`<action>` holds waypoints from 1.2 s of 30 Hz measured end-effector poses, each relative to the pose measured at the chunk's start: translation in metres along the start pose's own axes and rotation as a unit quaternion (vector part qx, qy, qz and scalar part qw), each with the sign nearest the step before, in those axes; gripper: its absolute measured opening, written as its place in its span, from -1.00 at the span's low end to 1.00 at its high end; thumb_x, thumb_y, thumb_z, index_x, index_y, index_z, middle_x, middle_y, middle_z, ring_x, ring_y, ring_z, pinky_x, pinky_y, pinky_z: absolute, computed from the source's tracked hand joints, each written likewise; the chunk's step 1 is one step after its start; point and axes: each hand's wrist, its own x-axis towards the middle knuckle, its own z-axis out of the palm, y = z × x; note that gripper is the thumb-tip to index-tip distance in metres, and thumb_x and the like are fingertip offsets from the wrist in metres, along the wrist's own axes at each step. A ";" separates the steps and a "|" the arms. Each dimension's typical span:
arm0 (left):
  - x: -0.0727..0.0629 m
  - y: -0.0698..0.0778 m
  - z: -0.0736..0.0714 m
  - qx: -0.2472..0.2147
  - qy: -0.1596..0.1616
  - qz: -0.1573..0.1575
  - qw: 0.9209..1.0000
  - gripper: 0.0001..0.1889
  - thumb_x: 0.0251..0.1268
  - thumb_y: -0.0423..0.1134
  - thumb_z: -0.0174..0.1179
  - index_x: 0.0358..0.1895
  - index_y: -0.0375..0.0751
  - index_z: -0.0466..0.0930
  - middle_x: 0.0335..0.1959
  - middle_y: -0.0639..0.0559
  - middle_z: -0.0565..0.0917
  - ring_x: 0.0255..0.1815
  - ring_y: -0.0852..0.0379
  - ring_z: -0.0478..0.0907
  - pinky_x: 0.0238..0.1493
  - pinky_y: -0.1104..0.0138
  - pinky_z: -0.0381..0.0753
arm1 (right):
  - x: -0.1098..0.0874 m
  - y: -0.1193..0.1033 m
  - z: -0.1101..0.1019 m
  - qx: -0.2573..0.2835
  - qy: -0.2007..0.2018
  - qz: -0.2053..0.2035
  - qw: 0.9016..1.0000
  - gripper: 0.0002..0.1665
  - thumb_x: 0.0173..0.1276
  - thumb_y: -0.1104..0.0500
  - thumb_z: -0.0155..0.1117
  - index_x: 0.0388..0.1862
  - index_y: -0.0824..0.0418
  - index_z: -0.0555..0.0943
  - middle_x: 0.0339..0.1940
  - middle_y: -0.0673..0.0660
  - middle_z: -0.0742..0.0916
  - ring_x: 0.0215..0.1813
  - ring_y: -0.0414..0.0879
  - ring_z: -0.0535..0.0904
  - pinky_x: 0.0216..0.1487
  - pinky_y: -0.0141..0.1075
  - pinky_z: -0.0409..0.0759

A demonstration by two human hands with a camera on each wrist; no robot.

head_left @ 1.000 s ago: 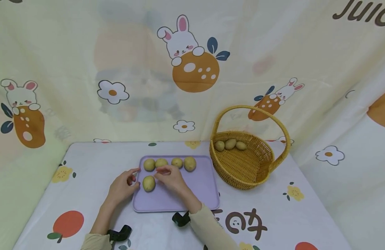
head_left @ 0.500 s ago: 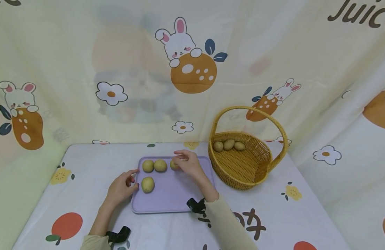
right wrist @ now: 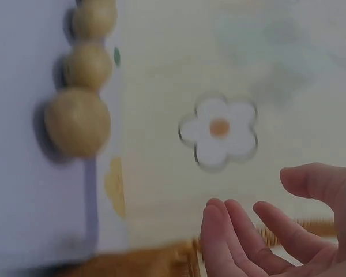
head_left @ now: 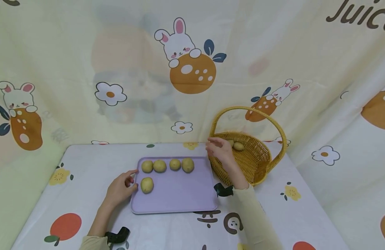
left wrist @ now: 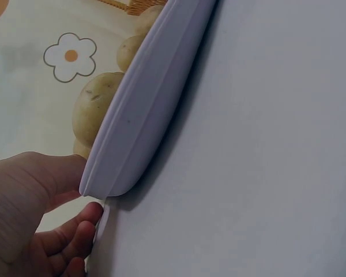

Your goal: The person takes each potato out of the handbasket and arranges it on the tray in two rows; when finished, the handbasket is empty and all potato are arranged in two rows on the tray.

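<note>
My left hand (head_left: 120,188) rests against the left edge of a lilac tray (head_left: 180,201), and in the left wrist view its thumb meets the rim. Nothing is in my right hand (head_left: 221,152), which hovers over the left rim of a yellow wicker basket (head_left: 267,154); its fingers are loosely bent and apart from the thumb in the right wrist view. Potatoes stand in a row along the tray's back, the rightmost potato (head_left: 187,165) the biggest. A single potato (head_left: 147,185) lies in front of them at the left. Inside the basket a smaller potato (head_left: 238,146) shows, another partly hidden behind my hand.
The basket's tall arched handle (head_left: 281,132) rises over it, right of the tray. A printed cloth (head_left: 95,163) covers the table, and a patterned curtain (head_left: 142,114) hangs behind it.
My right hand has moved right, from above the front potato, past the back row, to the basket's left rim. The left hand and the potatoes stay in place.
</note>
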 end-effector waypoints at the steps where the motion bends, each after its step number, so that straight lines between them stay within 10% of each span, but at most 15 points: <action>1: 0.000 0.000 0.000 0.001 0.000 0.000 1.000 -0.45 0.06 -0.35 0.36 0.22 -0.24 0.57 -0.40 0.07 0.53 -0.43 0.17 0.37 -0.41 0.31 0.32 | 0.003 0.000 -0.007 -0.001 0.003 0.002 1.000 -0.56 0.43 0.25 0.18 0.23 0.43 0.52 -0.02 0.31 0.67 -0.12 -0.02 0.67 -0.03 -0.14 0.63; 23: -0.001 0.001 -0.001 -0.011 0.005 0.005 1.000 -0.46 0.07 -0.37 0.37 0.21 -0.23 0.58 -0.40 0.06 0.54 -0.42 0.17 0.39 -0.41 0.32 0.32 | 0.038 0.037 -0.040 -0.077 -0.002 0.082 0.994 -0.42 0.55 0.21 -0.07 0.47 0.41 0.24 0.44 0.37 0.32 0.41 0.22 0.26 0.33 0.09 0.29; 36: -0.001 0.002 -0.001 -0.010 0.011 0.003 1.000 -0.46 0.05 -0.38 0.38 0.20 -0.22 0.59 -0.41 0.06 0.54 -0.42 0.18 0.39 -0.40 0.32 0.32 | 0.041 0.050 -0.039 -0.046 0.014 0.095 0.994 -0.45 0.55 0.23 -0.06 0.44 0.41 0.28 0.40 0.37 0.34 0.34 0.22 0.32 0.27 0.10 0.37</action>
